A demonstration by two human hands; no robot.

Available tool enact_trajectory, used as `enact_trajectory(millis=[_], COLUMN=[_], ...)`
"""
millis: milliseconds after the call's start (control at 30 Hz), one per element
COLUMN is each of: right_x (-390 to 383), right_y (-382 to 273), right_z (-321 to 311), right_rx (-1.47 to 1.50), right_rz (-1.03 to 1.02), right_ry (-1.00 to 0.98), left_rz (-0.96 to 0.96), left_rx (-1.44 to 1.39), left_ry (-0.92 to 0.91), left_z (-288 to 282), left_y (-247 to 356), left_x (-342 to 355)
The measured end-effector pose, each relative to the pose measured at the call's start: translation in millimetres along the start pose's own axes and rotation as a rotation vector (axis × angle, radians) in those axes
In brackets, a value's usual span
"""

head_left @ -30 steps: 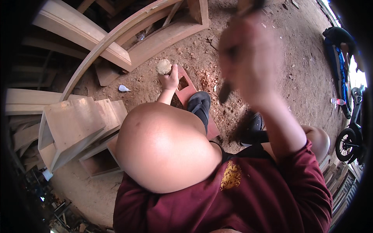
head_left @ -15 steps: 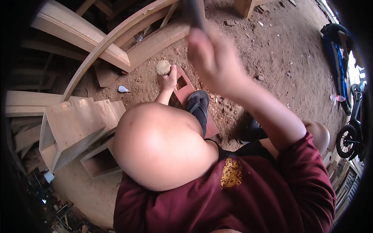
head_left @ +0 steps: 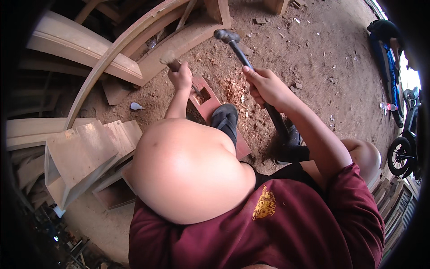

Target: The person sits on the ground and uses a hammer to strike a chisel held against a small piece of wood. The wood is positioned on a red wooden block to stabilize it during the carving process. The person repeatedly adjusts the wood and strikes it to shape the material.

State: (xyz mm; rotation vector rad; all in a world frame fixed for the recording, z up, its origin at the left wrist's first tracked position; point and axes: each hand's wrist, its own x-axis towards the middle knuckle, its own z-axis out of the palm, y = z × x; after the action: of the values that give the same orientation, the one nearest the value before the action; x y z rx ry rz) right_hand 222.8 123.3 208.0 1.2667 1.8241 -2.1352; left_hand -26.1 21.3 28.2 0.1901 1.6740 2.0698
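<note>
My left hand (head_left: 181, 77) is wrapped round the wooden handle of a chisel (head_left: 172, 63), whose struck end is pale and frayed. The chisel leans, with its blade at a rectangular hole (head_left: 205, 93) cut in a reddish board (head_left: 204, 110) on the ground. A dark sandal on my foot (head_left: 225, 117) rests on that board. In my right hand (head_left: 270, 89) is a hammer (head_left: 241, 55), gripped round its dark shaft. Its metal head is raised to the right of the chisel, apart from it.
Wood chips (head_left: 234, 92) litter the dirt beside the board. To the left lie a stepped wooden piece (head_left: 83, 145), a curved wooden strip (head_left: 101, 67) and thick beams (head_left: 85, 45). A small white bottle (head_left: 136, 106) is on the ground. A two-wheeler (head_left: 403, 152) stands far right.
The hammer has come down from high up, with my right hand lower and further right. My left hand has moved left, tilting the chisel so its blade shows at the hole.
</note>
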Motion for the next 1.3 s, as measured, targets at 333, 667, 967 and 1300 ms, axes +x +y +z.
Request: enact_trajectory(millis=[333, 667, 967, 1300], right_x=[-9, -26, -53, -107], right_y=[-6, -21, -44, -84], right_z=[-7, 3, 5, 28], right_rx=[0.072, -0.071, -0.107, 0.161], right_rz=[0.012, -0.102, -0.190, -0.747], right_ry=[-0.016, -0.089, -0.071, 0.065], left_rz=[0.249, 0.324, 0.471, 0.762], left_rx=[-0.095, 0.034, 0.501, 0.896], left_ry=[-0.090, -0.224, -0.166, -0.211], left_z=[-27, -35, -44, -39], left_y=[-7, -25, -40, -29], left_x=[-45, -42, -50, -69])
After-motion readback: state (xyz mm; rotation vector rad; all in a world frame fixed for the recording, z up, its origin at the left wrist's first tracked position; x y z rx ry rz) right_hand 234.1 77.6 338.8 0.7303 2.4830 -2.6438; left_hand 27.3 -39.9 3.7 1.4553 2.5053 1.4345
